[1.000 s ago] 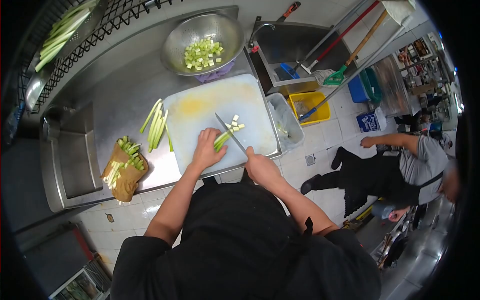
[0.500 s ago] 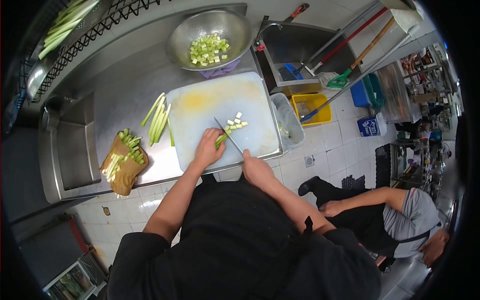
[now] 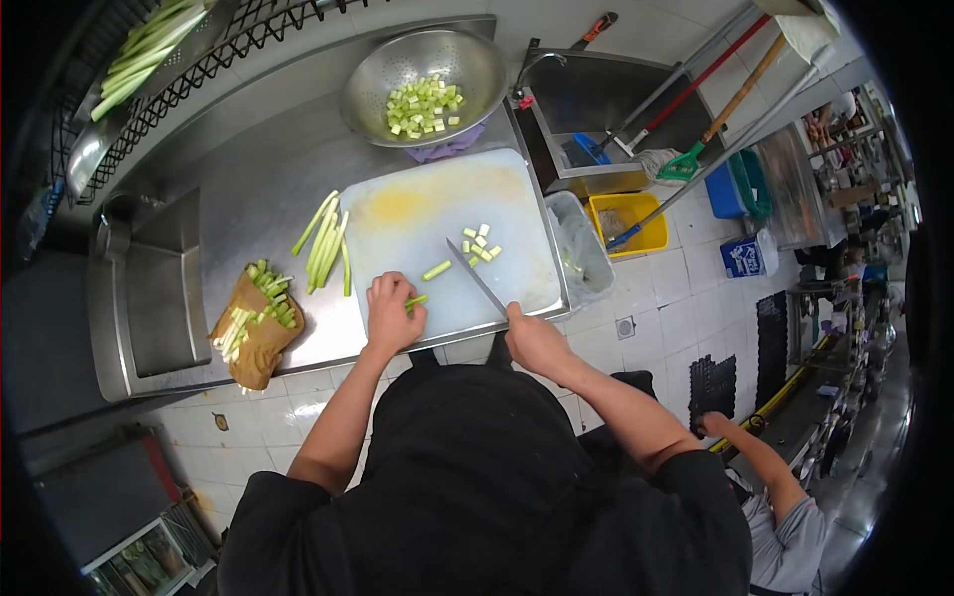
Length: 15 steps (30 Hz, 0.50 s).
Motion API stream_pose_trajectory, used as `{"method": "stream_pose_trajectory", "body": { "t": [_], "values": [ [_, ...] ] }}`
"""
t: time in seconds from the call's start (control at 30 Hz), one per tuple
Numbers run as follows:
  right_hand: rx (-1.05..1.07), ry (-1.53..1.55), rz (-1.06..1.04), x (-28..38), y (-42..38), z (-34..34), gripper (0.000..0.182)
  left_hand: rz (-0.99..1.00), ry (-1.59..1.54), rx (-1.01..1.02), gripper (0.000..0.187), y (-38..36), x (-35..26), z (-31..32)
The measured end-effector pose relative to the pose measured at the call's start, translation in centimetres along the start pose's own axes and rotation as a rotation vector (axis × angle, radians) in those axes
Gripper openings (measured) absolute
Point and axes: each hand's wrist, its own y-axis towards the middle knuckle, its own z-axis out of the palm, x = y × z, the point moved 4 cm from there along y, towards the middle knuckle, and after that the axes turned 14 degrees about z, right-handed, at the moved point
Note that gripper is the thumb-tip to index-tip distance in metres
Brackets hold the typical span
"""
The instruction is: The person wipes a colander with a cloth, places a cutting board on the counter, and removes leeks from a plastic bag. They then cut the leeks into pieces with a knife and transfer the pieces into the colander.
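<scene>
On the white cutting board (image 3: 437, 209), my right hand (image 3: 539, 344) grips the handle of a knife (image 3: 477, 279), its blade slanting up and left over the board. My left hand (image 3: 397, 314) rests near the board's front edge, fingers curled round a short green celery stick (image 3: 417, 300) whose end pokes out. A loose celery piece (image 3: 436, 270) lies between that hand and the blade. Several cut celery cubes (image 3: 482, 241) sit just beyond the knife tip. Long celery sticks (image 3: 323, 243) lie at the board's left edge.
A steel colander (image 3: 358, 107) with celery cubes stands behind the board. A brown paper bag (image 3: 256, 360) of celery lies left, near the counter edge. Right are a lined bin (image 3: 586, 243), a yellow bucket (image 3: 656, 234) and a sink with mop handles. Another person's arm (image 3: 760, 457) shows lower right.
My left hand has moved left and towards me, away from the blade, leaving a celery piece on the board. The knife has shifted slightly right. The other person has moved lower in view.
</scene>
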Motion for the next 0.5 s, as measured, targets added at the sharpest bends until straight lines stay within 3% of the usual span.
{"method": "stream_pose_trajectory", "body": {
  "t": [0.1,0.2,0.27,0.5],
  "values": [
    [0.023,-0.013,-0.038,0.1,-0.6,-1.0,0.022,-0.068,0.015,0.004,0.019,1.1,0.6,-0.4],
    [0.015,-0.03,-0.051,0.8,-1.0,-1.2,0.023,0.076,-0.12,-0.036,0.02,4.0,0.1,0.4],
    [-0.003,-0.056,-0.07,2.1,-1.5,-1.5,0.024,0.135,-0.138,0.15,0.02,4.8,0.0,2.1],
    [0.053,-0.021,0.018,4.4,-2.9,-2.2,0.021,0.14,-0.199,-0.005,0.018,4.1,0.2,2.4]
  ]
}}
